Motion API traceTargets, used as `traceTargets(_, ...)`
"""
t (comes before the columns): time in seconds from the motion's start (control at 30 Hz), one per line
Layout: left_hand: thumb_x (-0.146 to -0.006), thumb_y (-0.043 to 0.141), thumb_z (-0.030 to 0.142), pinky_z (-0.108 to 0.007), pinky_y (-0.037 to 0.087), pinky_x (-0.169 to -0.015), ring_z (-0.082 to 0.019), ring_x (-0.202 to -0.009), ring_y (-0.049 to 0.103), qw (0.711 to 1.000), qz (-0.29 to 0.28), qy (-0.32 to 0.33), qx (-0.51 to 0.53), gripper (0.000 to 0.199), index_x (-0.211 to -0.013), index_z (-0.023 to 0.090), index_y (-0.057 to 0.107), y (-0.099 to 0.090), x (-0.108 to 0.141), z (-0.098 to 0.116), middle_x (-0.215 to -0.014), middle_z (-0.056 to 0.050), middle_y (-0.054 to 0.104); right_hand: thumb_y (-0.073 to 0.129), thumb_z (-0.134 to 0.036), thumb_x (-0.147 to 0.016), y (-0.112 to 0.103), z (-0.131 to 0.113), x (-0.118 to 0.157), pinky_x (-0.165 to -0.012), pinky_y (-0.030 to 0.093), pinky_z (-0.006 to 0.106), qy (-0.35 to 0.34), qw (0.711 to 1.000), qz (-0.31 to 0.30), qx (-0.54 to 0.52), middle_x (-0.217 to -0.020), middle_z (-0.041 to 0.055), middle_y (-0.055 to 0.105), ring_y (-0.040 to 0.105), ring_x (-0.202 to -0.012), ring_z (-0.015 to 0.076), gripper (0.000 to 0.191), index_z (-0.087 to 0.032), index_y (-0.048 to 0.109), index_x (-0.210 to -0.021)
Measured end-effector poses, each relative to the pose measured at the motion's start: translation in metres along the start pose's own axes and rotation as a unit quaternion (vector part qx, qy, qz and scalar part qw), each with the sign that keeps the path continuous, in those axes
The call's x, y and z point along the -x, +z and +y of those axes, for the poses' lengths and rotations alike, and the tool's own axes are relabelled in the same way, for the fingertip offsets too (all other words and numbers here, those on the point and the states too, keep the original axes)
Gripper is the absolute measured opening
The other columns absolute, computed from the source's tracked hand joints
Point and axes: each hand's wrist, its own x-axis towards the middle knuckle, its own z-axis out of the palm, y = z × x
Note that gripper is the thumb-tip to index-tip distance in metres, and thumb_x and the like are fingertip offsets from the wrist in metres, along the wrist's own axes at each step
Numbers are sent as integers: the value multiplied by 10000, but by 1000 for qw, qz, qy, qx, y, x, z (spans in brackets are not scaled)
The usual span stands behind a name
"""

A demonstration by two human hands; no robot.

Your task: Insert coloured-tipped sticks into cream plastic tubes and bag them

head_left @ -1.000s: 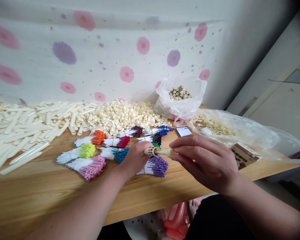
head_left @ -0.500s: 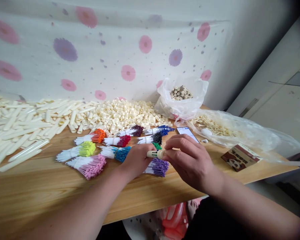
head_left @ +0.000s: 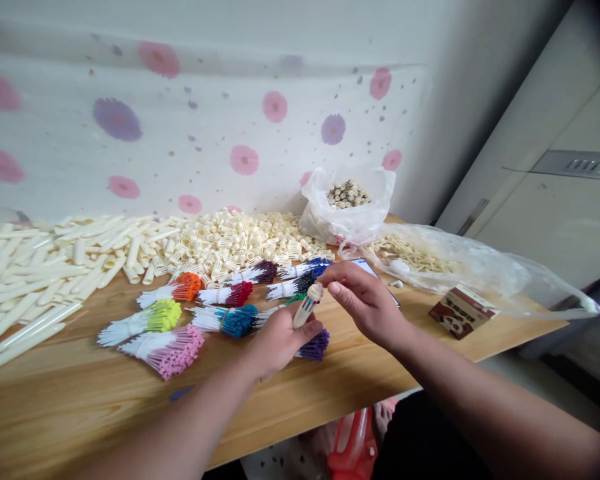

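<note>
Tubes (head_left: 30, 267) are heaped on the table's (head_left: 105, 413) left, sleeves (head_left: 240, 240) right beside them, refill bundles (head_left: 163, 347) in front. Upright bag's (head_left: 320, 220) at the back, right of the sleeves, parts (head_left: 349, 195) in it. Carton's (head_left: 460, 312) way over right, phone (head_left: 367, 267) between it and the bundles.

Upper limbs: you are baring your left hand (head_left: 279, 339), right hand (head_left: 369, 303) and both forearms (head_left: 207, 407) — five-fingered hands, smooth, tapering wrists. Lower wear: you are wearing a loose black garment (head_left: 425, 443) — plain, matte.

Home rm w/ floral sheet (head_left: 205, 133), wood table (head_left: 95, 407), pen-pt piles (head_left: 240, 240).
</note>
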Motion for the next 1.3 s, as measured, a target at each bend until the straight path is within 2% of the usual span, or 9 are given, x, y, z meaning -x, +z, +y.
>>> traceTargets(0.17, -800, 514, 574, -194, 247, -387, -67, -376, 351, 996, -12, -40, 85, 400, -752, 193, 400, 1, 1, -5, -494, 89, 374, 632, -266, -777, 9, -1, -2, -733, 491, 303, 120, 982, -30, -145, -886, 34, 601, 579, -812, 145, 194, -188, 570, -944)
traceTargets(0.4, -818, 495, 566, -192, 292, -392, -82, -356, 420, 996, -35, -28, 77, 396, -778, 175, 451, -1, 1, -3, -419, 78, 428, 622, -168, -728, 25, 4, -6, -660, 499, 261, 136, 981, -38, -133, -850, 4, 547, 564, -766, 120, 243, -190, 480, -924)
traceTargets(0.53, -796, 515, 588, -191, 326, -388, -74, -324, 404, 987, -55, -45, 143, 413, -767, 181, 448, -3, 4, -1, -388, 94, 405, 632, -160, -749, 26, 6, -2, -756, 513, 325, 38, 999, -16, 3, -951, 42, 563, 563, -875, 158, 354, -197, 477, -1065)
traceTargets(0.7, -745, 558, 619, -189, 358, -370, -52, -299, 323, 972, -79, -60, 212, 452, -716, 195, 403, -4, 6, 2, -372, 117, 357, 559, -232, -858, 14, 3, 1, -926, 461, 420, -98, 987, -18, 130, -1183, 141, 544, 524, -1103, 220, 427, -172, 468, -1271)
traceTargets(0.93, -710, 619, 595, -162, 274, -335, -36, -300, 249, 969, -77, -83, 221, 453, -784, 204, 404, -7, 10, 2, -390, 135, 315, 483, -248, -907, 9, -2, -6, -787, 509, 309, -72, 997, 1, 3, -956, 95, 620, 597, -891, 151, 213, -161, 630, -1035)
traceTargets(1.07, -645, 704, 557, -162, 277, -359, -24, -336, 310, 965, -115, -56, 230, 481, -820, 172, 476, -10, 10, 3, -486, 96, 416, 591, -364, -836, -8, 0, -15, -607, 490, 249, -2, 992, -66, -109, -722, 34, 607, 570, -659, 115, 227, -146, 602, -774)
traceTargets(1.17, -680, 677, 547, -189, 382, -445, -56, -474, 469, 948, 6, -4, 317, 480, -945, 183, 512, -12, 6, 8, -728, 26, 547, 622, -382, -798, -42, 7, -39, -570, 478, 235, 37, 991, -65, -109, -698, 23, 617, 583, -634, 114, 238, -152, 578, -755)
traceTargets(1.23, -717, 659, 498, -213, 432, -507, -81, -581, 520, 923, 138, -4, 358, 412, -967, 201, 519, -14, 2, 9, -844, 10, 549, 597, -349, -810, -73, 17, -65, -575, 476, 240, 63, 998, 12, -6, -688, 15, 621, 598, -630, 122, 191, -160, 576, -789)
traceTargets(1.3, -722, 663, 453, -225, 442, -524, -92, -600, 514, 904, 225, -20, 364, 356, -934, 198, 533, -17, -1, 7, -809, 17, 537, 521, -313, -854, -103, 32, -96, -622, 469, 248, 88, 976, 116, 159, -692, 13, 628, 610, -636, 128, 156, -166, 565, -880)
